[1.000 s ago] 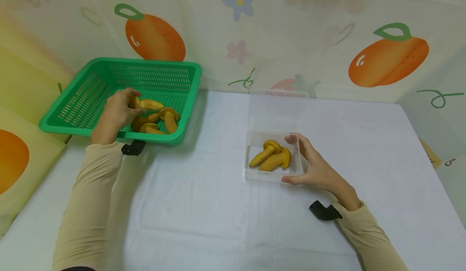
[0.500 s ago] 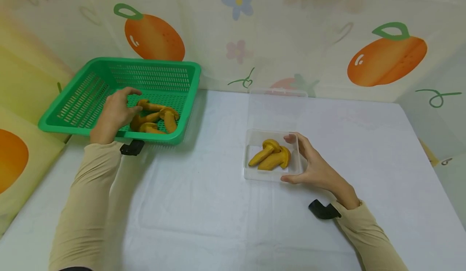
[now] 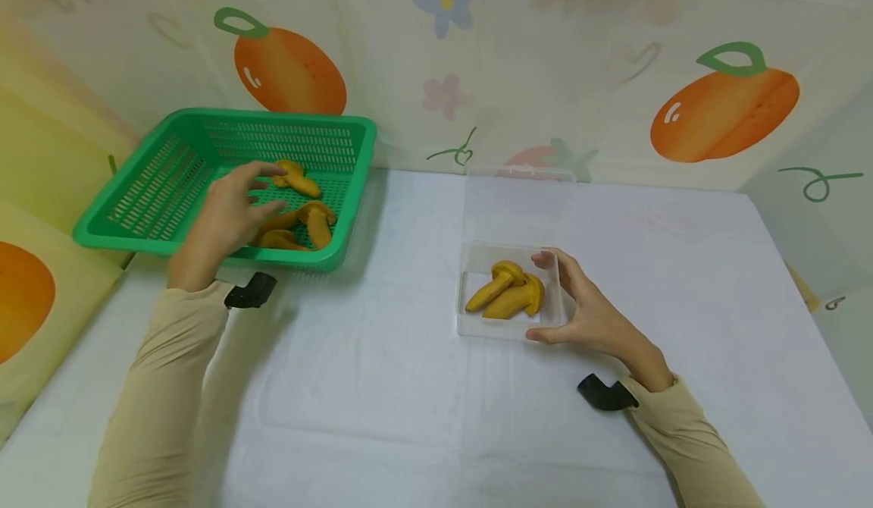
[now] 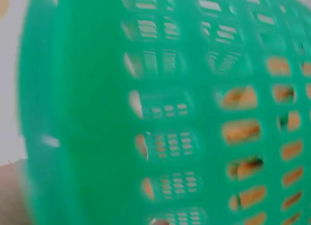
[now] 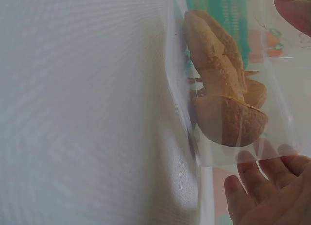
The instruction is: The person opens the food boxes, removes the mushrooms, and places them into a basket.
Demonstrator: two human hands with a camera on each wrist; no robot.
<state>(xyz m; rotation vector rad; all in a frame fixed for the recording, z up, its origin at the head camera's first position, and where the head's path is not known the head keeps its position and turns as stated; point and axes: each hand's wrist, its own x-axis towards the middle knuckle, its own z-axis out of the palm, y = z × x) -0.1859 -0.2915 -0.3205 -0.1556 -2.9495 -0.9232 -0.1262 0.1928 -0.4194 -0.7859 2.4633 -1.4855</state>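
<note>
My left hand [image 3: 228, 208] reaches over the front rim of the green plastic basket [image 3: 358, 189], its thumb and fingers spread apart. The index fingertip is right at the cap of a yellow-brown mushroom [image 3: 300, 182] towards the back of the basket. Several more mushrooms [image 3: 317, 227] lie nearer the front, partly hidden by the hand. My right hand [image 3: 596, 326] grips the right end of a clear plastic box [image 3: 501, 330], thumb at the front and fingers at the back. Two mushrooms [image 3: 508, 296] lie inside it; one [image 5: 228, 118] shows large in the right wrist view.
The box's transparent lid [image 3: 518, 205] is folded back behind it. A white cloth [image 3: 368, 394] covers the table, and a curtain [image 3: 511, 53] printed with fruit and flowers hangs at the back. The basket's slotted wall [image 4: 92, 108] fills the left wrist view, blurred.
One mushroom in the basket has shifted back and to the right, now lying apart from the others. My left hand has moved slightly rightwards. The right hand and box stay in place.
</note>
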